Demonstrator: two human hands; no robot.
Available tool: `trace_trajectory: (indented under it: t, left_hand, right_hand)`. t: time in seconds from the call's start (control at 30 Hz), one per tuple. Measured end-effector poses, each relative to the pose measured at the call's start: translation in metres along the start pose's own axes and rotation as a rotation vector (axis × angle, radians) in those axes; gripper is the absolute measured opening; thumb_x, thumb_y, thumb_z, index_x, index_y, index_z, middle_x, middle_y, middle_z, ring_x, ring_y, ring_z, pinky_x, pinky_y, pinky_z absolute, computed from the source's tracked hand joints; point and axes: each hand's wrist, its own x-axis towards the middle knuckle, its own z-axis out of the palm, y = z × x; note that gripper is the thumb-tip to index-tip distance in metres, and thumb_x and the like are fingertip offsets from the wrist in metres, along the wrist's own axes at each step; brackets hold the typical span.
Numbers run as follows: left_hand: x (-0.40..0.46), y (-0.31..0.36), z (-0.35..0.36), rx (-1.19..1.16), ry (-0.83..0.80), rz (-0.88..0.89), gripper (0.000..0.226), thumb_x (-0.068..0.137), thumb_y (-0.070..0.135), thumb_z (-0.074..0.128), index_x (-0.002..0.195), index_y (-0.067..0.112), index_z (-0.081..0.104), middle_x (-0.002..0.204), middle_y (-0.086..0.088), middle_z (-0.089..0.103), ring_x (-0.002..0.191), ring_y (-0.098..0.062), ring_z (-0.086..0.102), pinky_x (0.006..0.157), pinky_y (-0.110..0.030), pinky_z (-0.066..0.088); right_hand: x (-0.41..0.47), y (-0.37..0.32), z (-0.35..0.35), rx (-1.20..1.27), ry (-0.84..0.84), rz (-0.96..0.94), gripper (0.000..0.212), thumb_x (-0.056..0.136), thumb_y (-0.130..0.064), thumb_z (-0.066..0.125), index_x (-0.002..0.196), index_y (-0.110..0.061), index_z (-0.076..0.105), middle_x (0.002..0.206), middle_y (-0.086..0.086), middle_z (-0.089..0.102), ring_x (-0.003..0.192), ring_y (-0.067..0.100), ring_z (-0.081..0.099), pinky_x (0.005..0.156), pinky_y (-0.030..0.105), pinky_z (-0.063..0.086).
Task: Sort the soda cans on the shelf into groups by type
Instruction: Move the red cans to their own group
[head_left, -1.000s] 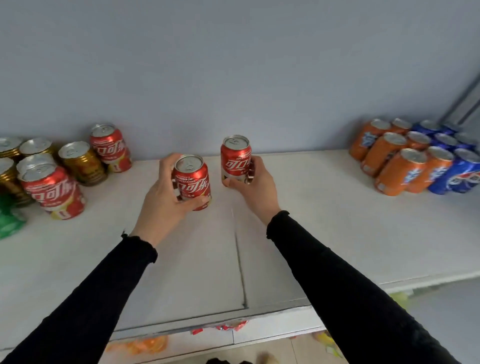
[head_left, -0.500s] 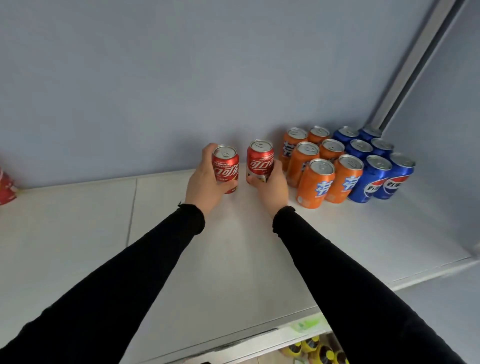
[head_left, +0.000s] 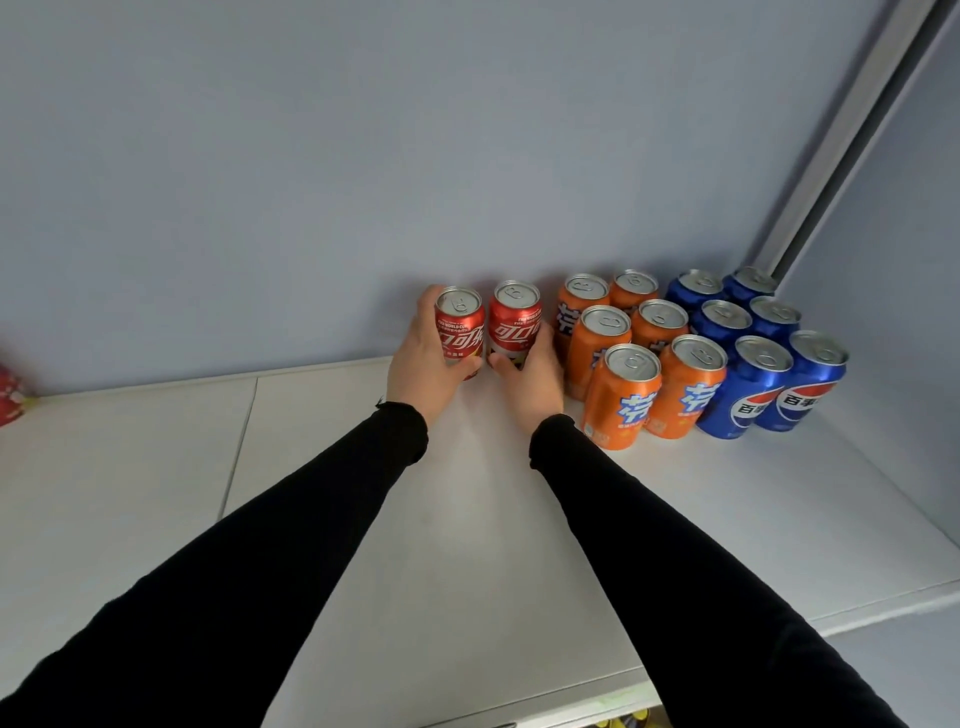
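Gripping one red cola can (head_left: 459, 327) in left hand (head_left: 423, 364) and second red cola can (head_left: 515, 325) in right hand (head_left: 532, 371), fingers curled round each, both upright at back of white shelf (head_left: 363, 493) near grey wall (head_left: 363, 156). Sitting just left of six orange cans (head_left: 623, 397), with six blue cans (head_left: 743, 389) lined beside those toward right corner.
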Motion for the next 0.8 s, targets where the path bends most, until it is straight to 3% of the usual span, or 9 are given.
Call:
trace_trajectory:
  t: [0.17, 0.3, 0.43, 0.53, 0.63, 0.8]
  left_hand:
    - [0.0, 0.002, 0.003, -0.035, -0.015, -0.001, 0.098, 0.071, 0.023, 0.088, 0.146, 0.034, 0.026, 0.139, 0.002, 0.051, 0.119, -0.015, 0.058, 0.096, -0.04, 0.055]
    - [-0.011, -0.003, -0.007, -0.066, -0.066, -0.052, 0.114, 0.076, 0.029, 0.086, 0.158, 0.031, 0.007, 0.157, -0.004, 0.038, 0.136, -0.017, 0.048, 0.105, -0.031, 0.045]
    - [-0.038, -0.016, -0.044, 0.075, -0.047, -0.058, 0.104, 0.083, 0.029, 0.08, 0.16, 0.026, 0.01, 0.158, -0.005, 0.034, 0.143, -0.016, 0.038, 0.114, -0.033, 0.036]
    - [-0.066, -0.033, -0.089, 0.19, -0.024, -0.036, 0.083, 0.089, 0.032, 0.072, 0.156, 0.024, 0.024, 0.155, 0.001, 0.036, 0.141, -0.015, 0.035, 0.115, -0.028, 0.031]
    - [-0.096, -0.056, -0.145, 0.291, 0.027, -0.035, 0.061, 0.092, 0.033, 0.068, 0.146, 0.022, 0.042, 0.146, 0.005, 0.043, 0.134, -0.015, 0.039, 0.111, -0.03, 0.036]
    - [-0.145, -0.101, -0.248, 0.376, 0.155, -0.11, 0.055, 0.093, 0.031, 0.067, 0.143, 0.021, 0.046, 0.143, 0.003, 0.045, 0.13, -0.015, 0.039, 0.108, -0.024, 0.034]
  right_hand:
    - [0.001, -0.001, -0.002, -0.008, -0.043, -0.038, 0.077, 0.087, -0.016, 0.072, 0.151, -0.019, 0.03, 0.149, 0.002, 0.047, 0.139, 0.018, 0.044, 0.117, 0.046, 0.035]
    - [-0.012, -0.002, -0.002, -0.045, -0.003, 0.005, 0.086, 0.084, -0.015, 0.073, 0.154, -0.013, 0.023, 0.153, 0.007, 0.043, 0.142, 0.023, 0.041, 0.116, 0.051, 0.036]
    - [-0.056, -0.016, 0.005, -0.128, 0.055, -0.143, 0.083, 0.087, -0.014, 0.069, 0.156, -0.009, 0.023, 0.156, 0.011, 0.037, 0.144, 0.026, 0.035, 0.119, 0.043, 0.029]
    - [-0.087, -0.036, 0.031, -0.207, -0.058, -0.24, 0.073, 0.091, -0.015, 0.066, 0.153, -0.009, 0.029, 0.154, 0.01, 0.037, 0.142, 0.026, 0.032, 0.115, 0.03, 0.026]
    - [-0.109, -0.058, 0.078, -0.279, -0.201, -0.327, 0.064, 0.092, -0.018, 0.067, 0.148, -0.009, 0.037, 0.15, 0.011, 0.041, 0.138, 0.029, 0.035, 0.109, 0.024, 0.024]
    - [-0.152, -0.098, 0.176, -0.25, -0.433, -0.399, 0.053, 0.094, -0.023, 0.063, 0.143, -0.015, 0.045, 0.145, 0.002, 0.044, 0.131, 0.021, 0.038, 0.102, 0.021, 0.028]
